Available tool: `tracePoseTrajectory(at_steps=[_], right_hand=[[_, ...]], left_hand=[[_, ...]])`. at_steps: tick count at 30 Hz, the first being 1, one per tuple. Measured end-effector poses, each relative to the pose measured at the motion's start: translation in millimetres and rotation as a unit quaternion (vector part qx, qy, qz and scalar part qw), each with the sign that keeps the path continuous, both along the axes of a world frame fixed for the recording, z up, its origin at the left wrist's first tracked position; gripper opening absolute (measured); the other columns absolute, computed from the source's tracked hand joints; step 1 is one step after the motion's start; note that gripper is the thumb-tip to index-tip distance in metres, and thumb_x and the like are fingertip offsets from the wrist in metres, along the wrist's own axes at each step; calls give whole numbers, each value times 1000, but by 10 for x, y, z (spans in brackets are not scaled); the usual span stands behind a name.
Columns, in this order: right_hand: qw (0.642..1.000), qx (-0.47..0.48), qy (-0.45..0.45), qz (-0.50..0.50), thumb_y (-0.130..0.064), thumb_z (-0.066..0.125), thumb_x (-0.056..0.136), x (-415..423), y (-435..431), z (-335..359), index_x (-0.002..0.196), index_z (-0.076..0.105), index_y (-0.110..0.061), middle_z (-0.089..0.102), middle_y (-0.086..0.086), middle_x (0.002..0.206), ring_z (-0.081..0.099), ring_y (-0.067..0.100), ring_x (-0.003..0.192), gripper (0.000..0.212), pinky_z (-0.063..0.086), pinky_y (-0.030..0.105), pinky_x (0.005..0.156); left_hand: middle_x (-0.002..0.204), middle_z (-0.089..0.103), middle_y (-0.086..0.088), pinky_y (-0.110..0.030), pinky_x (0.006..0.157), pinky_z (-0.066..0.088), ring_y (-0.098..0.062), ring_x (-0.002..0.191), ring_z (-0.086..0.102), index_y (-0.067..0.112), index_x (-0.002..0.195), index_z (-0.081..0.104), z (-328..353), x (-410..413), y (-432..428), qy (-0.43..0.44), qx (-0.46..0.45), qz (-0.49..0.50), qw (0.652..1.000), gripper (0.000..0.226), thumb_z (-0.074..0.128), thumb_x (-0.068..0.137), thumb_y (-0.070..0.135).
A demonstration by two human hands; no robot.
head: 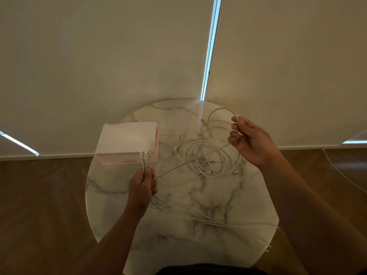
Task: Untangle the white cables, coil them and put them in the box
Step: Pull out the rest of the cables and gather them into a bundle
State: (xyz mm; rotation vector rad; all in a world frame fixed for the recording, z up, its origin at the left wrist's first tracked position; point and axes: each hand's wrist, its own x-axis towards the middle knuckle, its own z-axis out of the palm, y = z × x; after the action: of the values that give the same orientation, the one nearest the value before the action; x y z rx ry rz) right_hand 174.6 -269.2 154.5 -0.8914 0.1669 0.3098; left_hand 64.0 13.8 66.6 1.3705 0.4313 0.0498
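Note:
A tangle of white cables [206,155] lies on the far right half of the round marble table [198,199]. My left hand [143,185] grips two cable ends upright, their plugs showing just in front of the box [127,143]. That box is white and pink, and sits at the table's far left. My right hand [250,139] is raised over the table's right side and pinches a loop of white cable that arcs up from the tangle. Several straight cable strands [228,225] run from my left hand across the near table to its right edge.
The table stands close to a pale wall with a closed roller blind and its bead chain [208,56]. Brown wooden floor surrounds the table. A thin white cord [341,175] lies on the floor at the right.

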Motion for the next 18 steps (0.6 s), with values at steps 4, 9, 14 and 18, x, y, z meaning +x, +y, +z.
tracePoseTrajectory(at_steps=[4,9,14,18], right_hand=[[998,-51,23,31,-6,42,99,-44,-27,-82,114,62,-1,47,2,68,41,13,58,26,44,25,54],[999,-22,22,-7,-3,39,100,-127,-69,-142,106,60,-11,53,4,74,47,15,58,23,47,27,55],[975,-137,142,-102,3,41,98,-249,-177,-525,99,53,-7,57,11,74,62,22,60,16,59,35,59],[935,-231,230,-140,11,41,94,-659,-347,-1009,98,52,-4,53,15,70,59,28,63,19,59,42,60]], left_hand=[[53,32,7,-18,40,22,-4,44,27,8,76,44,2,-11,38,3,-6,11,1000,31,33,105,10],[52,32,8,-17,40,23,-4,44,27,7,77,45,-6,-65,26,7,-5,3,1000,30,33,105,10],[56,29,2,-18,40,23,-4,43,28,6,78,44,6,-82,-10,17,16,-26,999,29,33,105,11],[56,53,-9,-23,41,44,-15,41,52,0,77,45,-32,-84,-95,21,136,-34,990,32,34,105,12]])
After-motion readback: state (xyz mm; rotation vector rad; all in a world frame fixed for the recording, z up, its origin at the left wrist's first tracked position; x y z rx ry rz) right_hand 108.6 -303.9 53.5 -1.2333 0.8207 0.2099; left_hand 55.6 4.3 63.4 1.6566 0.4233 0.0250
